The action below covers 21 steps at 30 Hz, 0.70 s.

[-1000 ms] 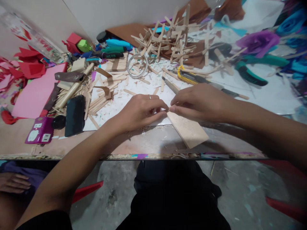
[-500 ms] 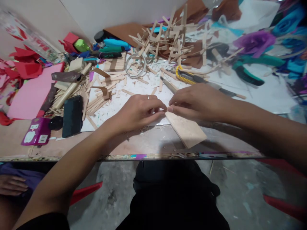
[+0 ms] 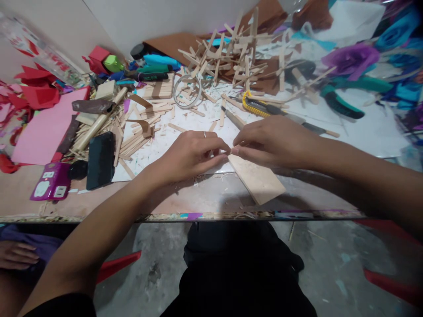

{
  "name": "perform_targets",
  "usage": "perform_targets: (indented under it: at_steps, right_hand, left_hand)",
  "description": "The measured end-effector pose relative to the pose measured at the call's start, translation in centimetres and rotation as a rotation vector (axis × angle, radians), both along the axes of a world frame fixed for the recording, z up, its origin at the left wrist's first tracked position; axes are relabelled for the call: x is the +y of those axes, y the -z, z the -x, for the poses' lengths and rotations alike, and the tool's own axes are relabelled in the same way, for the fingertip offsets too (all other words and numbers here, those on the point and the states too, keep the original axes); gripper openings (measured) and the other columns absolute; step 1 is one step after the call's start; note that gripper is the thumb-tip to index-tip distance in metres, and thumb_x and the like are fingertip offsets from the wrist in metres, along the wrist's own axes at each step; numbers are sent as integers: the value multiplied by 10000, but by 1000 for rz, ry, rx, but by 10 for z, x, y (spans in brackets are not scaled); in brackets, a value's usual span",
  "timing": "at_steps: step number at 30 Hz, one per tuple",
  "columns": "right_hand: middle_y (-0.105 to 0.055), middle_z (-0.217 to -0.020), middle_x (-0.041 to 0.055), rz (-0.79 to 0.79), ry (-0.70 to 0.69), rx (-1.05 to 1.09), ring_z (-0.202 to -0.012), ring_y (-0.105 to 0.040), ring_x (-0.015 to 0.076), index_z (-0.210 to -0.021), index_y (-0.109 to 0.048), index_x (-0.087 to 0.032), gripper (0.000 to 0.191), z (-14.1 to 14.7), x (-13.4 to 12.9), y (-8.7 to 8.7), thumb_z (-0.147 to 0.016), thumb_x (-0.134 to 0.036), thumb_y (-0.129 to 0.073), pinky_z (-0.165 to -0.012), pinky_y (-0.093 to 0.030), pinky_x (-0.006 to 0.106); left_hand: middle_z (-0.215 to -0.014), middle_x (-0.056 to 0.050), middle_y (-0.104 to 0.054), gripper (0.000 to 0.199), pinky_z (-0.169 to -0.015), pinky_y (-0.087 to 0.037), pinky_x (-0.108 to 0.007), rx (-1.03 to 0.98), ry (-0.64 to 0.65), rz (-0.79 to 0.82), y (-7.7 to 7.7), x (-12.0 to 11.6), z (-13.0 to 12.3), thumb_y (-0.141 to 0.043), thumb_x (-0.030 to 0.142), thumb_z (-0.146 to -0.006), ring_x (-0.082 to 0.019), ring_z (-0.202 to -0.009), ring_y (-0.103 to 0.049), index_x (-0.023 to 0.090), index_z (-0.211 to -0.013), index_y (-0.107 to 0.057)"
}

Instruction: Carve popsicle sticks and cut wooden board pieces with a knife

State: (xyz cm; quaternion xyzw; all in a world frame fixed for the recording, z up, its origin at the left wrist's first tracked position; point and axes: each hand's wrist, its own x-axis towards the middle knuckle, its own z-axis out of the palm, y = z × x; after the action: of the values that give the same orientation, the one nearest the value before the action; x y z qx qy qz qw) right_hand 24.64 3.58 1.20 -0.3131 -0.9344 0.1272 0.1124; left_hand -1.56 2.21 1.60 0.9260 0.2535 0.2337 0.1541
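Observation:
My left hand (image 3: 191, 152) rests at the front edge of the white sheet, thumb and index finger pinched together, a ring on one finger. Its fingertips meet those of my right hand (image 3: 267, 141), which is also pinched, over the upper corner of a flat wooden board (image 3: 259, 178). Whatever lies between the fingertips is too small to make out. The board slants down toward the table's front edge. Just behind my right hand lie a pointed tool (image 3: 233, 118) and a yellow and black cutter (image 3: 256, 105).
A roll of tape (image 3: 187, 91) and a jumble of wooden sticks (image 3: 231, 53) stand behind the hands. To the left are a dark phone (image 3: 101, 160) and a purple socket block (image 3: 51, 181). Green-handled pliers (image 3: 342, 99) lie right. Another person's hand (image 3: 18, 255) shows lower left.

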Motion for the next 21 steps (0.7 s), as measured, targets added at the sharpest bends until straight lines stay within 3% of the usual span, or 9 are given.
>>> perform_targets:
  at_steps: [21]
  right_hand:
    - [-795,-927,68,-12,-11,10,-785,-672,198,-1055,-789,-188,333,0,0,1,-1045,-406,-538,-670,-335,317]
  left_hand:
    - [-774,1,-722,135,-640,-447,-225,7,-1,2,0,0,0,-652,289,-1021,-101,-660,-650,200,-1029,-754]
